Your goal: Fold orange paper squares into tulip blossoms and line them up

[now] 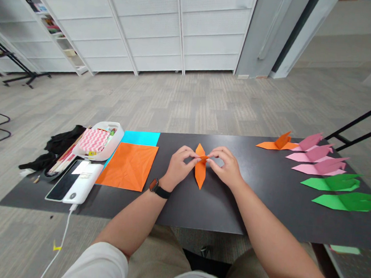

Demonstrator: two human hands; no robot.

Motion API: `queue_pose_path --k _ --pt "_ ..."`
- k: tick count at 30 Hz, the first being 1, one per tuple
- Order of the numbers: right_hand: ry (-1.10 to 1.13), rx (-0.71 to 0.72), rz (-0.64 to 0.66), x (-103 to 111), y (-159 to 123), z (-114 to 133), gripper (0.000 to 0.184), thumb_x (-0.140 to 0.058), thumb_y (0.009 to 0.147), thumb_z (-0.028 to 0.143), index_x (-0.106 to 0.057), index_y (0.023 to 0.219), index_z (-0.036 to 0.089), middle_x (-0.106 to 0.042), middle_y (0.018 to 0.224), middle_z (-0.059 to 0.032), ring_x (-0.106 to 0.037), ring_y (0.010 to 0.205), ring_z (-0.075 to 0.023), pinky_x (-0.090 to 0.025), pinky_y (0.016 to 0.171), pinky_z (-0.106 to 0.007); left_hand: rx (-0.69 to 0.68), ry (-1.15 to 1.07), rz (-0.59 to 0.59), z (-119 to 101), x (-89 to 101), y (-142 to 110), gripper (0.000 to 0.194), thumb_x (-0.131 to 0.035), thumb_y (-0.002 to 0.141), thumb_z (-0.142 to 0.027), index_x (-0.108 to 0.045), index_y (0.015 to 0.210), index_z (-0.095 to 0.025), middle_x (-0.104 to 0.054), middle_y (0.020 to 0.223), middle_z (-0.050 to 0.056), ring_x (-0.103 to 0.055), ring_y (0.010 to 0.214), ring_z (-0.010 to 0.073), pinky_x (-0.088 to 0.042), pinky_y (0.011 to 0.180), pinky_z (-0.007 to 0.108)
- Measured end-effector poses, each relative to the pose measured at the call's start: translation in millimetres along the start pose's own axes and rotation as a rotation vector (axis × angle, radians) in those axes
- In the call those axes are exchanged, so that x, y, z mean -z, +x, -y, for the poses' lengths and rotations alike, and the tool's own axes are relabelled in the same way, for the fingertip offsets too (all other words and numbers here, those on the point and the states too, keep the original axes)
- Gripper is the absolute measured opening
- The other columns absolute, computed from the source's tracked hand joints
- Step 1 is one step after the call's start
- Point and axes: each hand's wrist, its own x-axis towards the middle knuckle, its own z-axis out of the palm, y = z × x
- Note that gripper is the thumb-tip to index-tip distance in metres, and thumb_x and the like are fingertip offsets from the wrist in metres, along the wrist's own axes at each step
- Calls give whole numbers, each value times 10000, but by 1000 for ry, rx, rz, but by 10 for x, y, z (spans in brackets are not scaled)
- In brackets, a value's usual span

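A narrow, diamond-shaped folded piece of orange paper (200, 172) lies on the dark table (198, 206). My left hand (179, 167), with a dark watch on its wrist, pinches the paper's middle from the left. My right hand (225, 164) pinches the same spot from the right. The fingertips of both hands meet at a small fold near the paper's centre.
A flat orange sheet (129, 166) lies over a cyan sheet (141, 138) at the left. Further left are a white tray (98, 141), a phone on a white power bank (74, 183) and black cloth (62, 142). Finished orange (278, 142), pink (316, 158) and green (341, 191) folded figures line the right.
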Motion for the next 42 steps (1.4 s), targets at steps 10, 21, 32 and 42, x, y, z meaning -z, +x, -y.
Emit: queue_pose_path --k 10,21,32,42 --pt "-2 -50 67 -24 -13 -61 209 -740 920 317 -707 1124 284 -689 1116 -62 -673 1048 -241 -585 873 -411 -22 -8 -30 -19 17 2 35 -775 940 -226 -773 906 -229 -701 930 20 -683 883 161 -571 834 321" --pt "-284 -195 246 -83 -122 -397 45 -758 884 259 -772 921 282 -682 1055 -37 -662 1036 -242 -527 941 -445 97 30 155 139 22 13 214 -817 889 -233 -741 1089 -225 -709 1062 38 -683 982 184 -578 914 352" --pt "-451 -238 312 -92 -158 -421 83 -835 842 274 -792 912 283 -703 1133 -49 -634 1100 -282 -475 953 -475 147 362 363 299 -79 -9 45 -819 890 -243 -784 909 -262 -730 1034 22 -663 1016 236 -475 955 431" --pt "-466 -231 322 -63 -143 -434 68 -832 850 255 -767 852 276 -711 1089 -39 -626 1063 -275 -454 924 -460 109 414 393 358 -123 14 40 -818 893 -266 -779 895 -258 -741 1039 30 -644 998 237 -437 945 431"
